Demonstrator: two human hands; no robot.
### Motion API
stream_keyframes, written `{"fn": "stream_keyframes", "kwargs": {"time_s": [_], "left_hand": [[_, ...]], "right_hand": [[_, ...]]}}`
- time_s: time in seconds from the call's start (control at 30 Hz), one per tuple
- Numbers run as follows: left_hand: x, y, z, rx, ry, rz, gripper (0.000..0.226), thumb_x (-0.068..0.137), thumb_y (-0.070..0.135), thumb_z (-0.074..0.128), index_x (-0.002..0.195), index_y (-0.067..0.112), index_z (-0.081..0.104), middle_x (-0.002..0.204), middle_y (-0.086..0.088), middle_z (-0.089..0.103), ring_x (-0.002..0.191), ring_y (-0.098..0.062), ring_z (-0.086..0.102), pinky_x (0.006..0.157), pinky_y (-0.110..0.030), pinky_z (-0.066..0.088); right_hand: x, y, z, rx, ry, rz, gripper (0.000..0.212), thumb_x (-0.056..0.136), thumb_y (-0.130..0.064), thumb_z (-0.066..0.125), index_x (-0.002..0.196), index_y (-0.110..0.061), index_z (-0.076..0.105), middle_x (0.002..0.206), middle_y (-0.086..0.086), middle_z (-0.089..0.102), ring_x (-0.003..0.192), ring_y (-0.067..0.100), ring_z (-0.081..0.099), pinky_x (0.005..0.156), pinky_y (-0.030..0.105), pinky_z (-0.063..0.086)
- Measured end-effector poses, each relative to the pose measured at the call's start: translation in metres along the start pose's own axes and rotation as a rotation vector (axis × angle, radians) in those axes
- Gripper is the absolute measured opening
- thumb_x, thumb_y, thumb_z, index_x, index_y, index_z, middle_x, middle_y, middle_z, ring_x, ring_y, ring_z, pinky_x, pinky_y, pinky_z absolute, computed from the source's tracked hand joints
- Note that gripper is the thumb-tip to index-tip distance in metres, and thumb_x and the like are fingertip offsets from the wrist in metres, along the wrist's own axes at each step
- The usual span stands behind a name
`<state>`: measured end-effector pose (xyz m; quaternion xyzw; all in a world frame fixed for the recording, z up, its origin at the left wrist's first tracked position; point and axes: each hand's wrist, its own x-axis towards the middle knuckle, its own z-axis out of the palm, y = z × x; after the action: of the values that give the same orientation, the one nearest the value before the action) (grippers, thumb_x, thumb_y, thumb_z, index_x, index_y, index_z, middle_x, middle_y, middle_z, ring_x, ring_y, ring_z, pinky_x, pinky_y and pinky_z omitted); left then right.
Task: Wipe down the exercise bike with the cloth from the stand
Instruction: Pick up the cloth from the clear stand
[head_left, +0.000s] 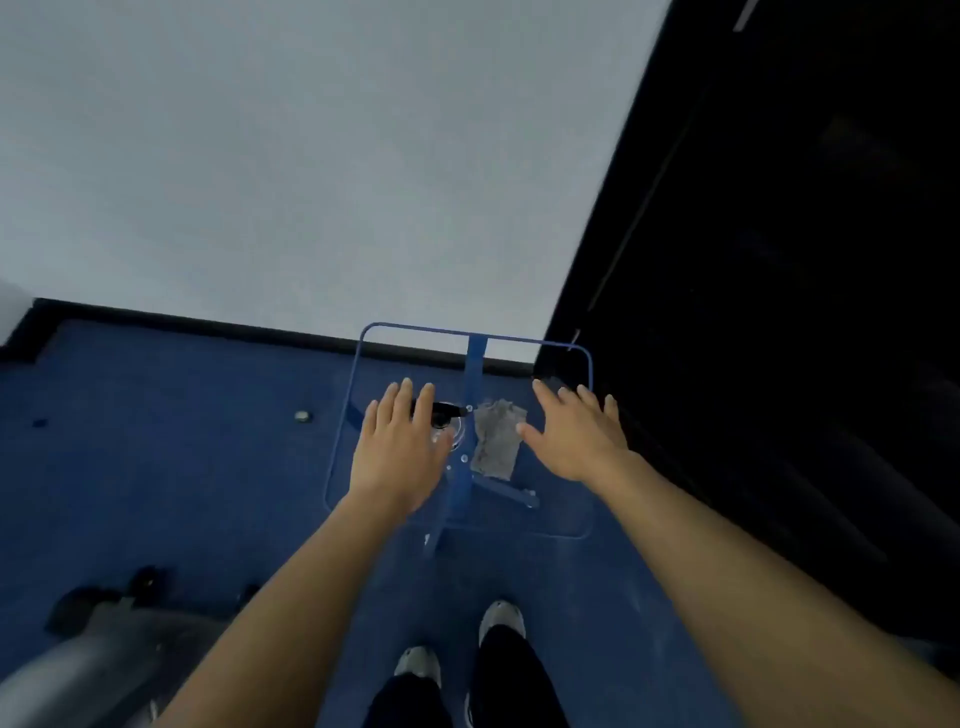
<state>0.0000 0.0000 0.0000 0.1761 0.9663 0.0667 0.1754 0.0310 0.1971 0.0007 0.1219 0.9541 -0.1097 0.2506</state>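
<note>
Reaching both hands out over the clear-topped stand (582, 358), you hold nothing yet.

Your left hand (400, 452) hovers flat, fingers spread wide, above a black item (449, 410) on the stand. Your right hand (576, 436) is just as open, its thumb at the right edge of the grey cloth (497, 439), which lies flat near the stand's middle. A blurred grey machine part (104, 639) sits near left on the blue floor (182, 452).

Blue floor (156, 467), pale wall (311, 156), perhaps grey.
</note>
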Motion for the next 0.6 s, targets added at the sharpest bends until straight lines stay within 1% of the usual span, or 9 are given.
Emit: {"fn": "stream_keyframes", "kwargs": {"time_s": [0.17, 0.2, 0.27, 0.3, 0.33, 0.4, 0.43, 0.5, 0.6], "left_hand": [[0.014, 0.007, 0.050, 0.016, 0.045, 0.013, 0.064, 0.098, 0.045, 0.029, 0.149, 0.014, 0.005, 0.157, -0.009, 0.000, 0.144, -0.022, -0.004, 0.116, -0.035, -0.002], [0.016, 0.006, 0.061, 0.029, 0.073, 0.028, 0.065, 0.097, 0.044, 0.034, 0.148, 0.013, 0.010, 0.157, -0.012, 0.004, 0.145, -0.024, 0.000, 0.115, -0.036, 0.000], [0.020, 0.000, 0.080, 0.080, 0.154, 0.052, 0.066, 0.092, 0.041, 0.050, 0.144, 0.008, 0.028, 0.152, -0.018, 0.021, 0.141, -0.031, 0.018, 0.113, -0.043, 0.012], [0.022, -0.004, 0.088, 0.111, 0.185, 0.066, 0.065, 0.090, 0.041, 0.053, 0.141, 0.007, 0.032, 0.150, -0.019, 0.027, 0.139, -0.032, 0.024, 0.111, -0.046, 0.017], [0.024, -0.007, 0.094, 0.138, 0.207, 0.072, 0.063, 0.091, 0.043, 0.050, 0.140, 0.007, 0.032, 0.150, -0.019, 0.028, 0.139, -0.032, 0.024, 0.111, -0.048, 0.018], [0.030, -0.015, 0.101, 0.169, 0.245, 0.079, 0.062, 0.091, 0.045, 0.035, 0.140, 0.009, 0.029, 0.151, -0.018, 0.026, 0.140, -0.031, 0.020, 0.114, -0.049, 0.012], [0.032, -0.017, 0.103, 0.173, 0.266, 0.086, 0.062, 0.090, 0.044, 0.031, 0.140, 0.009, 0.029, 0.151, -0.018, 0.025, 0.140, -0.031, 0.018, 0.113, -0.049, 0.008], [0.035, -0.022, 0.105, 0.178, 0.292, 0.107, 0.060, 0.090, 0.042, 0.030, 0.140, 0.009, 0.032, 0.151, -0.018, 0.026, 0.139, -0.030, 0.017, 0.112, -0.051, 0.007], [0.037, -0.028, 0.107, 0.162, 0.331, 0.136, 0.057, 0.090, 0.040, 0.033, 0.137, 0.009, 0.037, 0.150, -0.019, 0.028, 0.139, -0.030, 0.018, 0.112, -0.052, 0.010]], "right_hand": [[0.030, 0.009, 0.048, -0.022, -0.128, -0.016, 0.066, 0.094, -0.051, 0.031, 0.147, -0.023, 0.003, 0.153, 0.012, 0.017, 0.141, 0.031, 0.008, 0.114, 0.053, 0.005], [0.036, 0.009, 0.058, -0.016, -0.151, -0.016, 0.066, 0.094, -0.050, 0.031, 0.146, -0.022, 0.003, 0.154, 0.012, 0.016, 0.141, 0.031, 0.008, 0.114, 0.053, 0.005], [0.048, 0.009, 0.077, 0.000, -0.172, -0.010, 0.065, 0.094, -0.049, 0.032, 0.146, -0.022, 0.005, 0.154, 0.012, 0.013, 0.141, 0.031, 0.007, 0.114, 0.053, 0.005], [0.054, 0.007, 0.086, 0.016, -0.178, -0.010, 0.065, 0.094, -0.049, 0.033, 0.146, -0.022, 0.005, 0.155, 0.012, 0.011, 0.141, 0.031, 0.006, 0.114, 0.053, 0.006], [0.059, 0.006, 0.095, 0.038, -0.183, -0.012, 0.065, 0.094, -0.048, 0.034, 0.146, -0.022, 0.006, 0.155, 0.012, 0.010, 0.141, 0.031, 0.006, 0.114, 0.053, 0.006], [0.070, 0.001, 0.111, 0.092, -0.183, -0.014, 0.065, 0.094, -0.046, 0.037, 0.146, -0.023, 0.007, 0.155, 0.011, 0.007, 0.141, 0.031, 0.006, 0.114, 0.052, 0.008], [0.076, -0.001, 0.118, 0.116, -0.177, -0.014, 0.065, 0.094, -0.044, 0.039, 0.146, -0.023, 0.007, 0.156, 0.011, 0.005, 0.141, 0.030, 0.006, 0.114, 0.052, 0.009], [0.088, -0.006, 0.130, 0.165, -0.149, -0.006, 0.066, 0.093, -0.041, 0.043, 0.146, -0.024, 0.006, 0.156, 0.009, 0.001, 0.141, 0.029, 0.004, 0.114, 0.051, 0.010], [0.105, -0.015, 0.146, 0.202, -0.097, 0.014, 0.070, 0.092, -0.036, 0.050, 0.146, -0.026, 0.007, 0.156, 0.009, -0.002, 0.141, 0.030, 0.003, 0.113, 0.049, 0.015]]}}
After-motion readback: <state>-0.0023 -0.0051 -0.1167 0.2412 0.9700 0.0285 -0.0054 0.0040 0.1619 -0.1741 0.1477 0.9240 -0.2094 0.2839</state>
